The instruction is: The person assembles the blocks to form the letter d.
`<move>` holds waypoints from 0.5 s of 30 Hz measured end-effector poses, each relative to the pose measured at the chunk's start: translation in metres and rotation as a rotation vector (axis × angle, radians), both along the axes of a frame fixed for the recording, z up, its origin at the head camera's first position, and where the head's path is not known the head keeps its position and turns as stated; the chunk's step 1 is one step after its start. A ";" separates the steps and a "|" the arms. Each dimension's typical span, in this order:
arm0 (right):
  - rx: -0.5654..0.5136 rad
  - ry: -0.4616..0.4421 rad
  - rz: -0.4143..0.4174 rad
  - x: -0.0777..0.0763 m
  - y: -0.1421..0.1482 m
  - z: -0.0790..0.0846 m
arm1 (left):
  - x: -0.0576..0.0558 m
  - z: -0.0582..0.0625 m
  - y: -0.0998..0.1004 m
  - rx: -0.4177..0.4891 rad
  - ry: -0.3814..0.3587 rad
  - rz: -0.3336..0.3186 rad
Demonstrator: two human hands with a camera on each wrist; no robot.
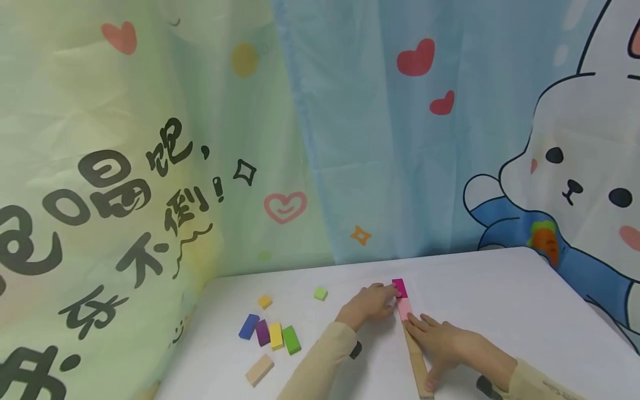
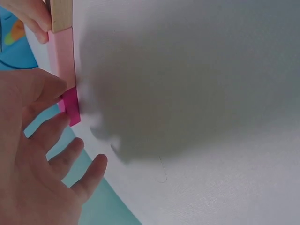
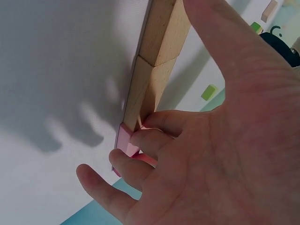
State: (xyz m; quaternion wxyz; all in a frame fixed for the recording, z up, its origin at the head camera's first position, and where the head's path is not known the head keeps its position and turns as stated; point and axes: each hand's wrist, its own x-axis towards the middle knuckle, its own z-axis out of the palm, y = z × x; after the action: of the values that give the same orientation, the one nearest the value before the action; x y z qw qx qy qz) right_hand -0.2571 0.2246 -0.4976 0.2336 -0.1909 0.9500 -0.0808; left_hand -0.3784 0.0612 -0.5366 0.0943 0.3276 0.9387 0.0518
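A straight row of blocks stands on the white table, with a magenta block (image 1: pixel 400 288) at its far end. A pink block (image 1: pixel 404 309) follows, then plain wooden blocks (image 1: pixel 416 355) toward the near side. My left hand (image 1: pixel 369 305) touches the magenta block at the row's left with its fingertips; the thumb lies near the pink joint, and the other fingers (image 2: pixel 91 176) spread loosely. From the right, my right hand (image 1: pixel 445 340) rests along the row. Its index finger (image 3: pixel 164 123) is by the pink-and-wood joint, and its thumb (image 1: pixel 434 378) is at the near wooden block.
To the left lie a blue block (image 1: pixel 249 326), a purple block (image 1: pixel 262 333), a yellow block (image 1: pixel 276 336), a green block (image 1: pixel 291 340) and a wooden block (image 1: pixel 260 370). Farther back are an orange-yellow piece (image 1: pixel 265 301) and a light green piece (image 1: pixel 320 293). A printed curtain (image 1: pixel 350 139) hangs behind.
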 end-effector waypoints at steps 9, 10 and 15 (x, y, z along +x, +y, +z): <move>-0.024 0.006 0.018 0.001 -0.002 -0.006 | 0.014 0.008 -0.030 -0.005 0.372 0.020; -0.033 0.008 0.018 0.001 -0.001 -0.006 | 0.019 0.015 -0.042 0.017 0.430 0.038; -0.059 0.008 0.019 0.000 0.003 -0.007 | 0.052 0.048 -0.132 0.095 0.458 0.169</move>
State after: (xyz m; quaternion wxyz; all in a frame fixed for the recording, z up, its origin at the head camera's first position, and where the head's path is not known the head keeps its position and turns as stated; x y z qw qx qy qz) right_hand -0.2569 0.2277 -0.5049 0.2250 -0.2069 0.9463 -0.1056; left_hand -0.3267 -0.0705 -0.4882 -0.1411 0.2553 0.9561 0.0280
